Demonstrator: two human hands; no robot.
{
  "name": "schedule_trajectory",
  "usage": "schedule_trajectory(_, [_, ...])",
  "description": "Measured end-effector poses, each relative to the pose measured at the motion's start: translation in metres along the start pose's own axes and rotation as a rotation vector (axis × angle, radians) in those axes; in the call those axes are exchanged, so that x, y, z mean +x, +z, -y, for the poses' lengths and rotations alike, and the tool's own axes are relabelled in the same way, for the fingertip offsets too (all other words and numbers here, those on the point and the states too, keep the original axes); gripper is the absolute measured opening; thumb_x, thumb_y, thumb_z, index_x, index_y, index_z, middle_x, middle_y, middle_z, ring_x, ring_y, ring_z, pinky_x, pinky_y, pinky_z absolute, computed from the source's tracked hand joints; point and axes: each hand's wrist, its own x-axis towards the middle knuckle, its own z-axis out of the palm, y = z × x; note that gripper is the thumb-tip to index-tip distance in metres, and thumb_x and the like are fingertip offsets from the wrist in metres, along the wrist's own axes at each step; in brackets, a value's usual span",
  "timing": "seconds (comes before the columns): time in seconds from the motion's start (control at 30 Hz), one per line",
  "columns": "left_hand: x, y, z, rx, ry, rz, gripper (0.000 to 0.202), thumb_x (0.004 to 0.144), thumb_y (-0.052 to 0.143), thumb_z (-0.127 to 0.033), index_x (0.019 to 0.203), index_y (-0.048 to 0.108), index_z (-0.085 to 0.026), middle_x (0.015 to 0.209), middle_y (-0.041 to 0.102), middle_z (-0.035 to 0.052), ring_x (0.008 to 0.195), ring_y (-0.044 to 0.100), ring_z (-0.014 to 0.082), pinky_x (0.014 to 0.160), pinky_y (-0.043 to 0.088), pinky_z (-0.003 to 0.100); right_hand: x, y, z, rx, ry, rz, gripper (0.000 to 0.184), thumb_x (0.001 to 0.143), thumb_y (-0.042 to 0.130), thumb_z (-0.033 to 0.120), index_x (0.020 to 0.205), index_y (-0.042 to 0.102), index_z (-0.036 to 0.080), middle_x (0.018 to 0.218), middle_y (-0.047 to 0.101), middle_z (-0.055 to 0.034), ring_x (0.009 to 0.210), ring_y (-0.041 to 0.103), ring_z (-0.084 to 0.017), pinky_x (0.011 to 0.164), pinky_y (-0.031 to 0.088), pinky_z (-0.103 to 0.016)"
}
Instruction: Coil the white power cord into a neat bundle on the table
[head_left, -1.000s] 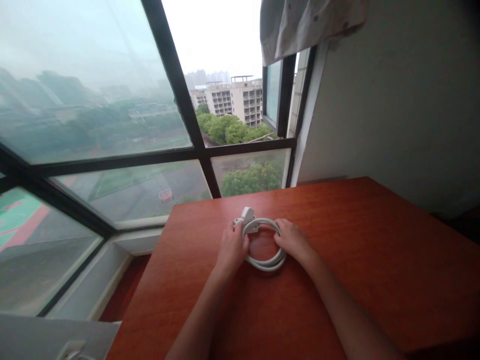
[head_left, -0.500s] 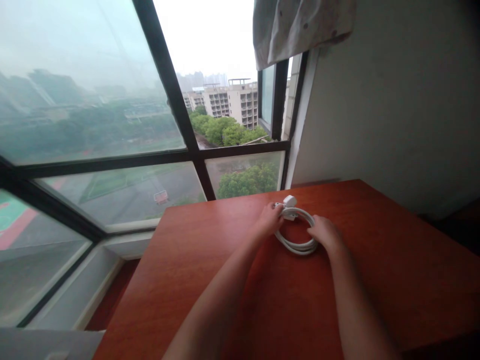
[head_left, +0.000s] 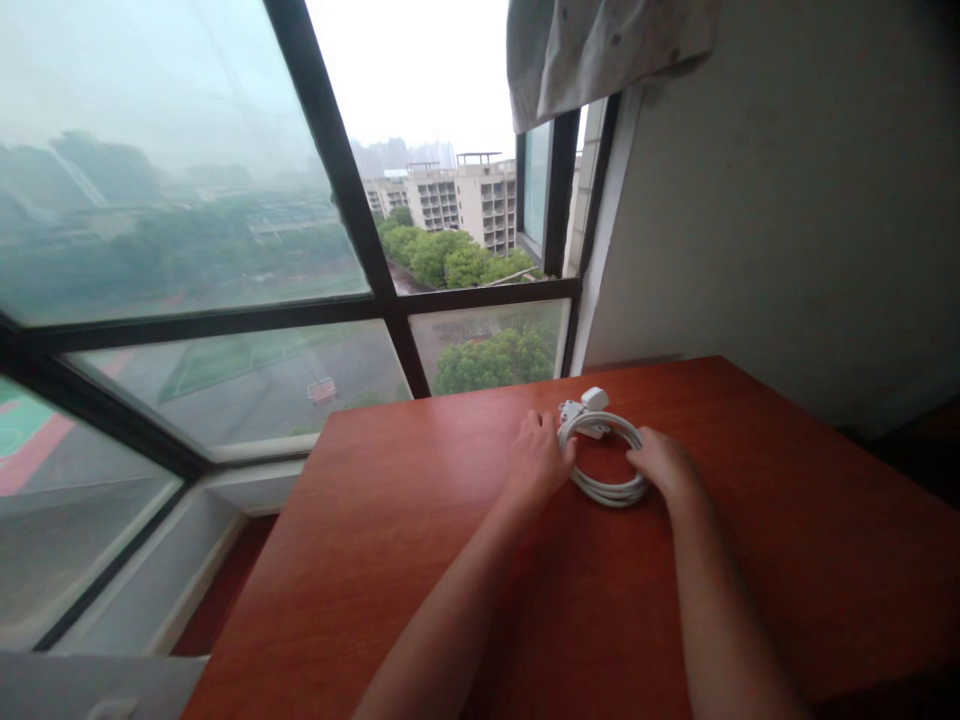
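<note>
A coiled white cable rests on the reddish-brown table. At the coil's far side are a white block-shaped plug and a second white end piece, whose kind I cannot make out. My left hand lies at the left of the coil with its fingers spread, the thumb side against the loops. On the opposite side my right hand is closed around the coil's right edge, its fingers partly hidden.
Dark-framed windows stand beyond the table's far and left edges, with one sash open. A curtain hangs at the upper right. The grey wall borders the table on the right.
The coiled cable has shifted slightly to the right, with my right hand moving along. My left hand has let go of the end piece and spread its fingers beside the coil.
</note>
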Motion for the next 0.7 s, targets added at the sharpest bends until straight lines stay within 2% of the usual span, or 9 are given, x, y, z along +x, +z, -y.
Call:
schedule_trajectory(0.13, [-0.014,-0.014,-0.007,0.043,-0.059,0.176,0.034,0.088,0.045,-0.045,0.104,0.057,-0.018,0.094,0.066,0.0114,0.087,0.064,0.0263,0.075,0.047,0.035,0.002,0.001,-0.001,0.001,-0.01,-0.022,0.025,0.079,0.053,0.024,0.1,0.064,0.015,0.099,0.07,-0.0172,0.094,0.065,-0.027,0.07,0.041,-0.029])
schedule_trajectory(0.23, [-0.013,-0.016,-0.009,0.026,-0.061,0.249,0.027,0.088,0.046,-0.039,0.099,0.062,-0.019,0.092,0.069,0.0113,0.084,0.065,0.0251,0.073,0.046,0.033,0.003,0.002,-0.001,0.019,-0.014,-0.042,0.027,0.079,0.054,0.024,0.102,0.063,0.015,0.098,0.069,-0.0162,0.094,0.065,-0.025,0.071,0.041,-0.028])
schedule_trajectory(0.47, [-0.007,-0.008,-0.01,0.062,-0.084,0.196,0.032,0.089,0.042,-0.037,0.098,0.066,-0.019,0.093,0.07,0.0126,0.083,0.066,0.0242,0.072,0.047,0.031,0.005,0.006,-0.004,0.033,-0.032,-0.069,0.024,0.079,0.052,0.02,0.1,0.063,0.016,0.096,0.069,-0.0153,0.092,0.065,-0.025,0.07,0.041,-0.028])
schedule_trajectory(0.57, [-0.007,-0.01,-0.012,0.066,-0.106,0.213,0.03,0.089,0.042,-0.035,0.098,0.066,-0.018,0.093,0.07,0.0128,0.083,0.067,0.0242,0.072,0.047,0.031,0.005,0.008,-0.005,0.04,-0.035,-0.083,0.023,0.078,0.052,0.017,0.099,0.063,0.016,0.097,0.069,-0.0153,0.092,0.065,-0.025,0.071,0.042,-0.029])
schedule_trajectory(0.7, [-0.009,-0.015,-0.013,0.02,-0.1,0.235,0.031,0.092,0.041,-0.037,0.1,0.065,-0.019,0.096,0.07,0.0118,0.086,0.066,0.0233,0.076,0.047,0.031,0.005,0.013,-0.005,0.062,-0.047,-0.155,0.038,0.078,0.055,0.02,0.115,0.058,0.014,0.104,0.067,-0.0167,0.096,0.064,-0.026,0.076,0.043,-0.031])
